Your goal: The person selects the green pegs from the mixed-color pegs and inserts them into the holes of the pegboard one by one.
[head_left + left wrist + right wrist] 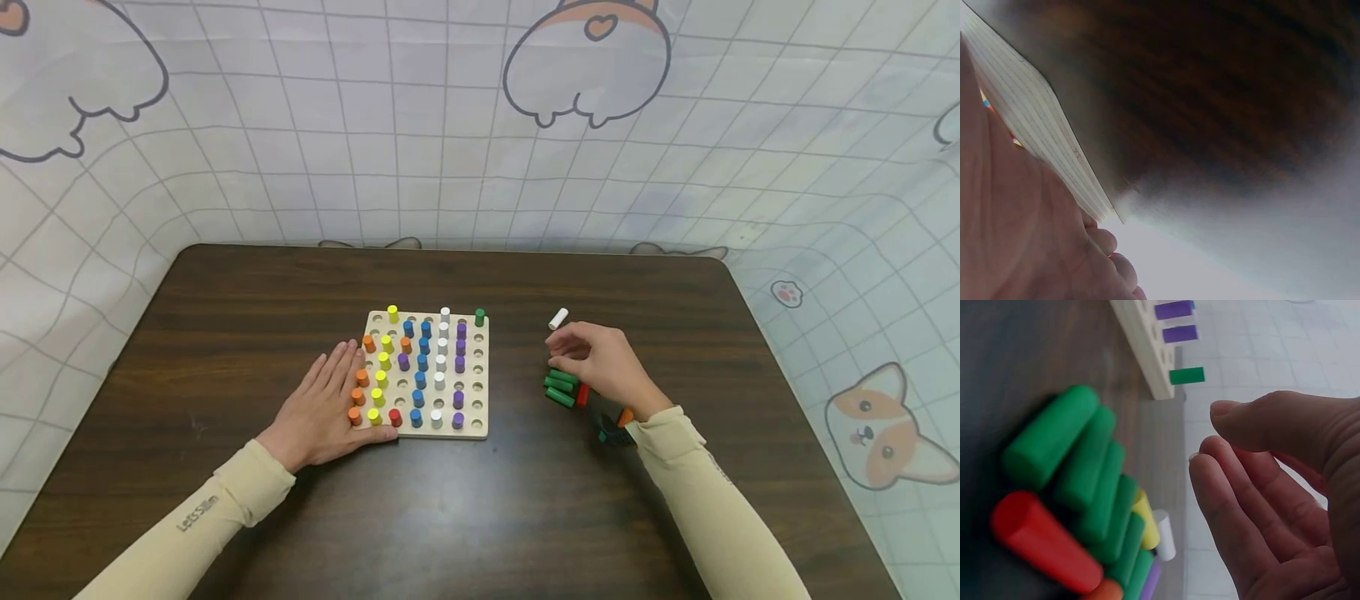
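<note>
A square wooden pegboard (pixel 471 432) lies on the table, holding columns of orange, yellow, blue, white and purple pegs. One green peg (pixel 480 317) stands in its far right corner. My left hand (pixel 322 412) rests along the board's left side, fingers straight, thumb at the near edge; its palm (pixel 1016 200) meets the board's side (pixel 1035 106) in the left wrist view. Above a group of loose pegs hovers my right hand (pixel 603 362), holding nothing, thumb and fingertips apart. Below it lie several green pegs (pixel 1054 437) in a row and a red peg (pixel 1047 544).
A loose white peg (pixel 558 318) lies beyond the right hand. Yellow (pixel 1146 519) and purple (pixel 1150 581) pegs show past the green row. An orange peg (pixel 626 417) lies near the right cuff. A patterned cloth (pixel 450 125) hangs behind the brown table (pixel 450 533).
</note>
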The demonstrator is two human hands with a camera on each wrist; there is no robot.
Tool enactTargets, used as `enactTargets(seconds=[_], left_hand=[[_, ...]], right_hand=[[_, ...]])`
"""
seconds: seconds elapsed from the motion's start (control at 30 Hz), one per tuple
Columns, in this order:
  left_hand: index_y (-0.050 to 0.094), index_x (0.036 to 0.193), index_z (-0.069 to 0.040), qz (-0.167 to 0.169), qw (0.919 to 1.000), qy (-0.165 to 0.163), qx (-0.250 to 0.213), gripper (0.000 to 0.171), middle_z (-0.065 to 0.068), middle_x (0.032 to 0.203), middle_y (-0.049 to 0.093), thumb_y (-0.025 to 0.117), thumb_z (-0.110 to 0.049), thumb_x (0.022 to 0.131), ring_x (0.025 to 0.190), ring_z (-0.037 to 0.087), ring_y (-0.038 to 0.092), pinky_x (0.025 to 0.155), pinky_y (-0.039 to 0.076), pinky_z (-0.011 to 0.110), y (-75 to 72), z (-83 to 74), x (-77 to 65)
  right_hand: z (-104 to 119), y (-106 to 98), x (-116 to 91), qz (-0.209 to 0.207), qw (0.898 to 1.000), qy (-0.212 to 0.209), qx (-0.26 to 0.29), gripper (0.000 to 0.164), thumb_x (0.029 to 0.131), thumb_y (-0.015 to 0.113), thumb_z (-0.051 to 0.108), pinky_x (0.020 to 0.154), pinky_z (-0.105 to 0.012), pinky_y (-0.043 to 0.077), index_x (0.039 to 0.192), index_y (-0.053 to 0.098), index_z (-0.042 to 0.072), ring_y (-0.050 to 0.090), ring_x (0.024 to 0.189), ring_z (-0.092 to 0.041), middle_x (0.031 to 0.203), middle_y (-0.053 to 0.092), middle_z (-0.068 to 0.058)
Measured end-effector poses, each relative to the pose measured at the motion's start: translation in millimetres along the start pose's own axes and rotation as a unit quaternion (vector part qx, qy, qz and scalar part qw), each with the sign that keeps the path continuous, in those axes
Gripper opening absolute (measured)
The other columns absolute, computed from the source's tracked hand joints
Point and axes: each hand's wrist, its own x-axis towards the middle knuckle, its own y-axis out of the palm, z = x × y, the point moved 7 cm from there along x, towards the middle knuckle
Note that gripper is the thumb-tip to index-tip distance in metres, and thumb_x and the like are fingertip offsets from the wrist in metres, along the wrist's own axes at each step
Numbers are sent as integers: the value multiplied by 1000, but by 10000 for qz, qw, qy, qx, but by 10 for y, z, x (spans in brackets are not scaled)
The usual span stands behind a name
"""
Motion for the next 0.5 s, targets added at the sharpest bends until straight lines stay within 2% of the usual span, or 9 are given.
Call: enactTargets(seconds=[0.3,0.5], left_hand=[[12,164,2,48,10000,-56,13,126,22,175,10,53,-86,84,163,41,12,133,12,60,-6,-8,0],[12,164,2,19,10000,-54,33,126,21,175,10,53,-86,84,163,41,12,133,13,60,-7,-10,4]], right_hand=[[-109,81,-195,157,9996,-106,-205,24,88,81,9,83,-28,64,112,75,8,75,92,-16,105,78,-7],[-113,130,-272,231,9989,-128,-399,24,88,81,8,81,-28,64,110,75,11,75,90,-15,103,78,-4]])
